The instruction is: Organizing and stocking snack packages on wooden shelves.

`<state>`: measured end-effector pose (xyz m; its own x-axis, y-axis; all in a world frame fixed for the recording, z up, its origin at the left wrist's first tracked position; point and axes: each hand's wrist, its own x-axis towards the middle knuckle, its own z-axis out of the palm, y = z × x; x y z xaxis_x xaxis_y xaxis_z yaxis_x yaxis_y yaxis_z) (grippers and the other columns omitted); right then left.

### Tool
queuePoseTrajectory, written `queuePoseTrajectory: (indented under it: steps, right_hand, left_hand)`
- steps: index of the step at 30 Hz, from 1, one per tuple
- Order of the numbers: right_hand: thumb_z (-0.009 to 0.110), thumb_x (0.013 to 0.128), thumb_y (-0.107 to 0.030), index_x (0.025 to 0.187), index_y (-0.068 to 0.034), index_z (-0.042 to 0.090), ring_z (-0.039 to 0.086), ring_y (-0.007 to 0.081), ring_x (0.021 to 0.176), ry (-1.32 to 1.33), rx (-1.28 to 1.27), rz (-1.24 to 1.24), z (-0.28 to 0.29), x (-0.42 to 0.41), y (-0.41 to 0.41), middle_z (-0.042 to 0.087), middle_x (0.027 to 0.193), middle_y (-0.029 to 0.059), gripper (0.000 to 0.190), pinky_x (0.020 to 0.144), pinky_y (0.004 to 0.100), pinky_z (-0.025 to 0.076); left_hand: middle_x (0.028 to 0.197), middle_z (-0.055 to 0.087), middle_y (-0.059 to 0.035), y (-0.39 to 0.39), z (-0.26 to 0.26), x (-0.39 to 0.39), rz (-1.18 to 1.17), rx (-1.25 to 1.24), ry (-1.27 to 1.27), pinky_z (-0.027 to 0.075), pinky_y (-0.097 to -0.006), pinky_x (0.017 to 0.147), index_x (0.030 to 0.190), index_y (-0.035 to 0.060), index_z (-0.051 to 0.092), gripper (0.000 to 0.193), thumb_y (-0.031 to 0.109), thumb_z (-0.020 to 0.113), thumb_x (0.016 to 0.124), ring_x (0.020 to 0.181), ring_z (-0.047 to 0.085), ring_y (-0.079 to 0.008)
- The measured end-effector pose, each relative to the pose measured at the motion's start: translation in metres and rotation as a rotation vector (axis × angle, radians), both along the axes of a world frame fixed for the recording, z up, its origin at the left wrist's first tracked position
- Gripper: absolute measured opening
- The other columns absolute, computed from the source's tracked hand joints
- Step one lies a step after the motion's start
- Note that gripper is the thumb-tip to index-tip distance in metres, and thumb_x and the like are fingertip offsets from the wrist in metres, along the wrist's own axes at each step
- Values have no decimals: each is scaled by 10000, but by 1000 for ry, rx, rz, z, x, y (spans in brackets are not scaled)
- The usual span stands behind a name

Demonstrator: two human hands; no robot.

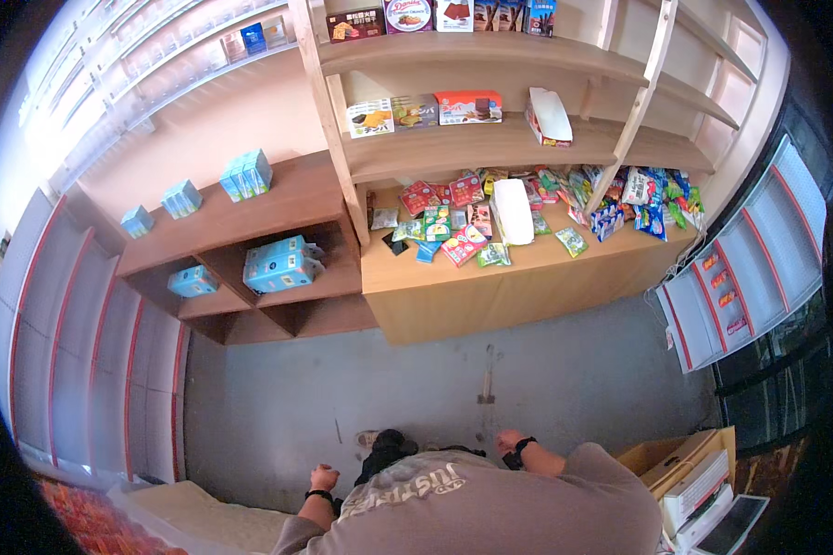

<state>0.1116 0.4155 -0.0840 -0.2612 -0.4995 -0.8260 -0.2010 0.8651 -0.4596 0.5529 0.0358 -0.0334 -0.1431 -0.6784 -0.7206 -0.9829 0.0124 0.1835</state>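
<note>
My left hand [324, 477], with a dark band at the wrist, is low in the view, left of my torso. My right hand [510, 441], also with a dark wristband, is right of my torso over the grey floor. Both look loosely curled; their palms are hidden, and neither touches any visible goods. Farther ahead, a wooden counter [458, 277] bears scattered snack packets [572, 242], red-and-white boxes [464, 245] and an open white carton [513, 212]. Light-blue cartons [246, 175] stand on the brown cabinet [298, 184], with wrapped blue packs [278, 266] inside it.
Wooden shelves [472, 151] above the counter hold snack boxes [469, 108] and another open carton [550, 116]. Racks with red edges stand at the left [111, 361] and right [750, 257]. A cardboard box [680, 454] and white electronic equipment [697, 492] are at the lower right.
</note>
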Motion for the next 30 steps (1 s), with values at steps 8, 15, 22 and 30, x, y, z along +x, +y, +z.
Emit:
queuePoseTrajectory:
  steps: [8, 15, 22, 30]
  right_hand:
    - [494, 896, -252, 834, -70, 617, 612, 179, 614, -164, 117, -456, -36, -5, 34, 654, 794, 73, 229, 533, 345, 491]
    - [499, 886, -279, 836, -55, 622, 618, 176, 589, -86, 136, -266, -48, 2, 44, 654, 747, 67, 261, 517, 341, 490]
    - [462, 909, -303, 841, -43, 637, 627, 177, 604, -65, 181, -516, -59, 20, 40, 670, 751, 79, 320, 510, 358, 480]
    - [444, 920, -293, 797, -34, 643, 635, 202, 617, 7, 50, -502, -36, 44, 20, 662, 717, 95, 349, 515, 380, 482]
  left_hand:
    - [1182, 552, -195, 7, 6, -17, -7, -103, 68, 394, -413, 1006, 1128, 115, 595, 495, 353, 701, 707, 1194, 447, -352]
    - [1189, 555, -174, 11, 15, -43, -80, -127, 112, 384, -429, 1006, 1120, 100, 591, 480, 344, 687, 717, 1188, 437, -356]
    - [1213, 548, -173, -23, -20, -34, -257, -97, 106, 387, -433, 1003, 1115, 98, 598, 465, 352, 676, 733, 1195, 431, -358]
    - [1177, 546, -231, -93, -64, -102, -592, 23, 42, 392, -437, 1000, 1135, 93, 581, 481, 352, 675, 740, 1181, 446, -382]
